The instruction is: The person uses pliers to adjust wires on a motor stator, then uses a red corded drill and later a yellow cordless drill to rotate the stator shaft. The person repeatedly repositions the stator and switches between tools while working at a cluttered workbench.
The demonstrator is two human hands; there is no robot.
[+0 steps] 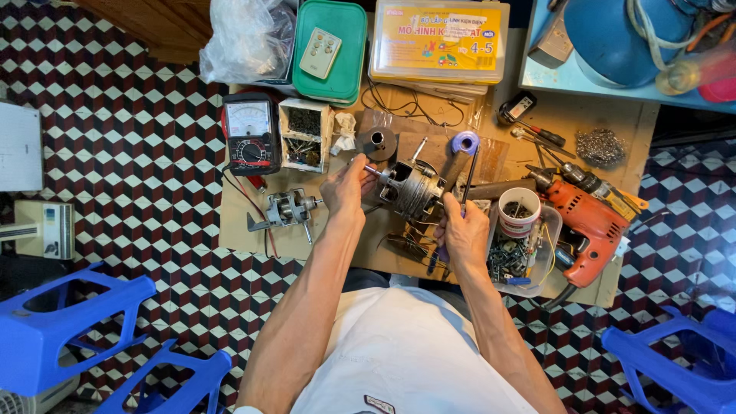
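Gripping from both sides, the person's two bare hands work on a round grey metal motor with bare wound coils and a thin steel shaft point(410, 190), which sits on a worn brown cardboard sheet point(322, 238) laid over the patterned tile floor. Nearest the body, the right hand point(465, 234) has its fingers curled together around the motor's near side and a dark slim tool handle; the forearm runs up from the white shirt. The left hand point(346, 188) is raised slightly, thumb and fingertips pinched on the shaft end at the motor's left.

Just right of the right hand stands a white plastic cup of small parts point(519, 211) inside a clear tray of screws point(515, 261), and beyond it lies an orange electric drill point(586, 222). Left of the left hand rests a small grey metal bracket assembly point(285, 208).

Farther off, a black analogue multimeter with a white dial point(249, 132) and a small white box of dark screws point(303, 134) crowd the back edge, with a green plastic lidded container point(331, 50) and a yellow flat box point(438, 40) behind them. Blue plastic stools point(65, 322) flank the person.
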